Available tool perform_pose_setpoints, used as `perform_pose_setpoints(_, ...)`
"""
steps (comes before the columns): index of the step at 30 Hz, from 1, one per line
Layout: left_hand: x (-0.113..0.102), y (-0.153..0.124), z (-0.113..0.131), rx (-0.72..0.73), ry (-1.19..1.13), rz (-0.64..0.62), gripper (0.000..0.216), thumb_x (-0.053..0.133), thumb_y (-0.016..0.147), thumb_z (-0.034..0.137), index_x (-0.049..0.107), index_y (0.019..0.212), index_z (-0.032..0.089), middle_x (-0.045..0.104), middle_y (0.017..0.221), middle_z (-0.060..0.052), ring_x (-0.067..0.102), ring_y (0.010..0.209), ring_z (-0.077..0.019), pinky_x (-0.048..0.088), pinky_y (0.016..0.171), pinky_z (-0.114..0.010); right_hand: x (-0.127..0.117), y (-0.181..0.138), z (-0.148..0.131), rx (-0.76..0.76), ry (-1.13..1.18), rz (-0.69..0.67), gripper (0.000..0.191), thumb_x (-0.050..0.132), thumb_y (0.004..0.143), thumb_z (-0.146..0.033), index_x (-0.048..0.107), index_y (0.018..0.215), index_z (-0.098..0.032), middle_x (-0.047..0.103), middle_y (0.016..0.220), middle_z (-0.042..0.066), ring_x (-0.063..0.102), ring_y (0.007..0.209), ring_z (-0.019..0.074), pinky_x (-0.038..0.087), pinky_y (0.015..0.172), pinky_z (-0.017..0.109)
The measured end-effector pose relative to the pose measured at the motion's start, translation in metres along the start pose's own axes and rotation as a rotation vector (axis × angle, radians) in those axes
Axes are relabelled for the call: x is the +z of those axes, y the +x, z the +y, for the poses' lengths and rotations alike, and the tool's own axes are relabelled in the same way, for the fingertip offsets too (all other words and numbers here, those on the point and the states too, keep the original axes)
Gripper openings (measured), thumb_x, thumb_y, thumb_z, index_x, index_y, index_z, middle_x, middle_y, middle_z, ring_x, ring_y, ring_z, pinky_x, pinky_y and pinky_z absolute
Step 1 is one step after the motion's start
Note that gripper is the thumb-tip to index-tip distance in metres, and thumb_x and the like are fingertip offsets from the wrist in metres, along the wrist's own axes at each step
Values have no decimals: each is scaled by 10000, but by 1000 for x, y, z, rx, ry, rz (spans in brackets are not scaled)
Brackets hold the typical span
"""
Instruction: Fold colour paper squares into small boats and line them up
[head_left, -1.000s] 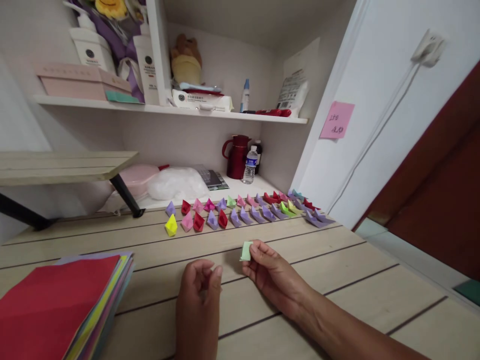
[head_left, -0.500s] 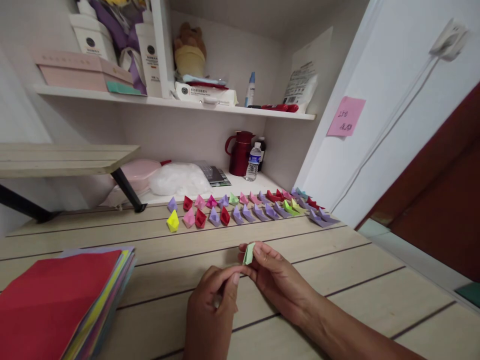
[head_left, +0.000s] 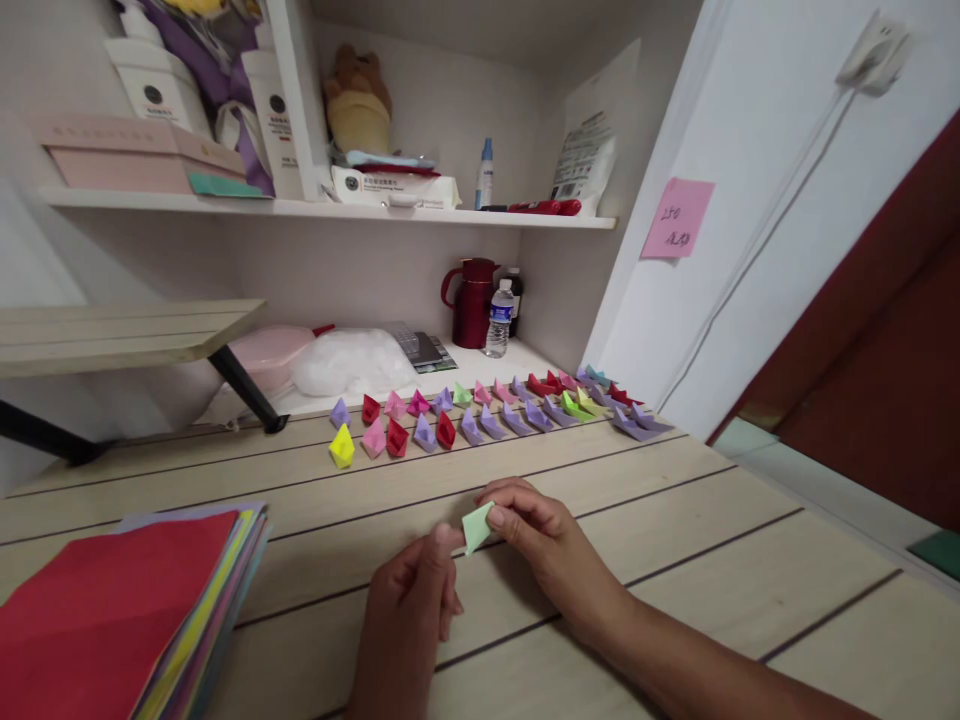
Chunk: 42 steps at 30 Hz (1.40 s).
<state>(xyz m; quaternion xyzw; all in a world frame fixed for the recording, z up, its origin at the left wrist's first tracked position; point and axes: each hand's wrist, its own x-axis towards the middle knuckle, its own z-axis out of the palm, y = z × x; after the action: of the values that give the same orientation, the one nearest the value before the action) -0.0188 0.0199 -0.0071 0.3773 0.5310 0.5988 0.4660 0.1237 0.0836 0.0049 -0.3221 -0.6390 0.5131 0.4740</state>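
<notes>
A small piece of folded light green paper is held above the table between my two hands, its flat, diamond-like face turned toward me. My right hand pinches its upper right side, thumb in front and fingers behind. At the paper's left edge, my left hand has thumb and index finger together, the fingertip touching the edge and partly behind it; the other fingers are curled in. Beyond my hands stand rows of folded paper boats, among them a yellow boat, a red boat and a purple boat.
Colored paper sheets, red on top, lie stacked at the left on the slatted table. A small raised stand is behind them. Farther back are a plastic bag, a dark red jug and a water bottle.
The green paper has turned from a narrow edge-on view to show a broader face, and sits slightly lower and left. My left hand has shifted left, its thumb raised to the paper's edge.
</notes>
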Motion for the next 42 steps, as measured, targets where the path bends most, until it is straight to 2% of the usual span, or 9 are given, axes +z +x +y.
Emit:
perform_pose_setpoints(5, -2, 6, -1, -60, -64, 23, 520, 702, 638, 676, 562, 528, 187, 289, 362, 104, 256, 373, -65, 273, 415, -230, -1, -6, -10, -212, -234, -46, 160, 606, 905, -246, 763, 904, -277, 631, 1005, 66, 567, 989, 231, 428, 861, 345)
perform_pose_setpoints(9, -5, 10, -4, -91, 26, 59, 530, 763, 583, 634, 500, 463, 189, 334, 327, 86, 275, 356, -56, 213, 409, -219, 0, -11, -17, -247, -295, -67, 186, 600, 911, -233, 768, 960, -299, 617, 1030, 70, 570, 1007, 233, 443, 877, 349)
perform_pose_setpoints(14, -5, 10, -1, -105, 0, 71, 479, 783, 585, 601, 568, 521, 178, 361, 342, 87, 277, 371, -53, 209, 416, -212, 1, -12, -14, -124, -136, -80, 225, 651, 873, -234, 728, 1071, -308, 603, 1085, 55, 566, 1015, 215, 435, 919, 349)
perform_pose_setpoints(19, -4, 6, 9, -110, -110, 77, 431, 818, 563, 551, 593, 549, 185, 292, 390, 117, 241, 404, -52, 295, 427, -218, 7, -12, -5, 159, 314, -67, 527, 780, 758, -275, 583, 1244, -324, 578, 1139, 27, 581, 829, 142, 466, 814, 317)
perform_pose_setpoints(22, -4, 4, 9, -128, -155, 92, 368, 821, 588, 514, 687, 651, 177, 274, 399, 122, 230, 418, -48, 311, 444, -206, 10, -13, -3, 269, 539, -107, 569, 826, 705, -259, 589, 1221, -276, 621, 1007, 13, 606, 813, 145, 460, 824, 320)
perform_pose_setpoints(25, -4, 6, 2, -75, -118, 109, 344, 807, 624, 506, 742, 717, 181, 435, 429, 81, 322, 432, -53, 342, 473, -204, 11, -13, -4, 350, 672, -114, 521, 845, 666, -199, 640, 1145, -203, 652, 848, 7, 618, 796, 148, 449, 822, 301)
perform_pose_setpoints(29, -3, 12, -7, 38, -114, 112, 318, 860, 535, 482, 764, 682, 217, 674, 757, -1, 561, 679, -115, 474, 692, -248, 9, -11, -6, 348, 716, -22, 434, 850, 643, -168, 691, 1046, -156, 648, 762, -4, 595, 710, 119, 438, 754, 256)
perform_pose_setpoints(35, 0, 13, -11, 131, -111, 129, 264, 844, 555, 488, 776, 661, 257, 669, 914, -21, 598, 923, -183, 470, 834, -277, 9, -11, -9, 322, 742, -72, 317, 805, 745, -237, 708, 1031, -140, 676, 890, 40, 587, 812, 127, 428, 815, 265)
perform_pose_setpoints(42, 0, 10, -15, 243, 48, 83, 327, 765, 638, 563, 778, 718, 246, 642, 1041, -80, 580, 1051, -245, 481, 897, -325, 6, -9, -14, 304, 743, -81, 353, 851, 675, -183, 723, 1002, -155, 688, 844, 12, 588, 766, 107, 426, 773, 225)
